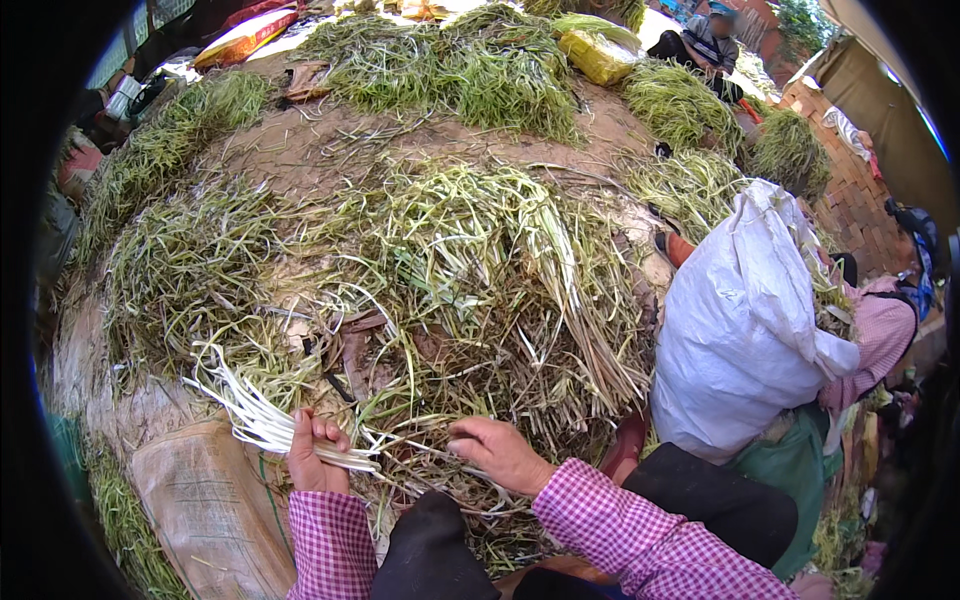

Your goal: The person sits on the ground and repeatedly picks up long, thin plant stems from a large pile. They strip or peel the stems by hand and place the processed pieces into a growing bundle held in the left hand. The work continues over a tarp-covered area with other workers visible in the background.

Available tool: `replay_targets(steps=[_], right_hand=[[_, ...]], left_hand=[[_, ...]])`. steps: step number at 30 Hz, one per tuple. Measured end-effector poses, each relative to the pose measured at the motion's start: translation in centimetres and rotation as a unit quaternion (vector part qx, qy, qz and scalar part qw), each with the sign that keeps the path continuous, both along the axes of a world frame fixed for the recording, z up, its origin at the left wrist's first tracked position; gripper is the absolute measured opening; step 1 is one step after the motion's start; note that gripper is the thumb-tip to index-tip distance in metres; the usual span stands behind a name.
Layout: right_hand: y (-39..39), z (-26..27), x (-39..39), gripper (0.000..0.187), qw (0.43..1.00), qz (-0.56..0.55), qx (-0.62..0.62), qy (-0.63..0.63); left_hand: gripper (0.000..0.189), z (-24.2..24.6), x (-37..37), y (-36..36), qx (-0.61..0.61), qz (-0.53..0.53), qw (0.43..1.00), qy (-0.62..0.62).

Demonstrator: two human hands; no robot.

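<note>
My left hand is closed round a bundle of thin white plant stalks, whose paler tips fan out to the upper left. To its right, my right hand has thumb and forefinger close together beside a thin stalk; whether they pinch it I cannot tell. Beneath and beyond both hands spreads a heap of green and yellowish long-leaved plants. Longer stalks with pale stems and brownish ends lie on the heap's right side.
A white woven sack stands at the right, near a person in a checked sleeve. A tan woven sack lies at the lower left. More plant piles lie farther off, with a seated person at the upper right.
</note>
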State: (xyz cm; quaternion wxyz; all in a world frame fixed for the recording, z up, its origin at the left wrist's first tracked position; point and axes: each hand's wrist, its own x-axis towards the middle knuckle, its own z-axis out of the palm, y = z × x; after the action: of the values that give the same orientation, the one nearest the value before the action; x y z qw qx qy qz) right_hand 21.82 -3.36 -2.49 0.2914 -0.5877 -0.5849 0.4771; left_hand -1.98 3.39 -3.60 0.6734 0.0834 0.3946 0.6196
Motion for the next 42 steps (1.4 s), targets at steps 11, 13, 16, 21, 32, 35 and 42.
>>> replay_targets(steps=[11,13,16,21,32,35,42], right_hand=[[5.8,-2.9,16.8,0.075,0.864,-0.246,-0.061,-0.436],[5.6,-2.2,17.8,0.051,0.867,-0.253,-0.019,-0.428],[5.4,-2.7,20.0,0.029,0.873,-0.316,0.090,-0.360],[6.6,3.3,19.0,0.029,0.845,-0.365,0.259,-0.293],[6.6,0.8,16.5,0.017,0.881,-0.233,0.181,-0.370],[7.2,1.4,16.2,0.017,0.894,-0.304,0.218,-0.245],[6.1,8.3,14.3,0.023,0.872,-0.391,0.192,0.223]], left_hand=[[0.017,-1.3,2.1,-2.1,-0.093,-0.068,0.993,0.000],[0.017,-1.7,2.0,-2.1,-0.083,-0.071,0.994,0.003],[0.016,-2.1,1.9,-2.0,-0.082,-0.077,0.994,0.006],[0.015,-2.4,1.5,-2.1,-0.088,-0.064,0.994,0.008],[0.018,-2.2,2.0,-2.3,-0.098,-0.084,0.992,-0.006],[0.017,-2.2,1.6,-2.4,-0.098,-0.078,0.992,-0.004],[0.015,-1.9,1.0,-2.6,-0.106,-0.059,0.993,-0.010]])
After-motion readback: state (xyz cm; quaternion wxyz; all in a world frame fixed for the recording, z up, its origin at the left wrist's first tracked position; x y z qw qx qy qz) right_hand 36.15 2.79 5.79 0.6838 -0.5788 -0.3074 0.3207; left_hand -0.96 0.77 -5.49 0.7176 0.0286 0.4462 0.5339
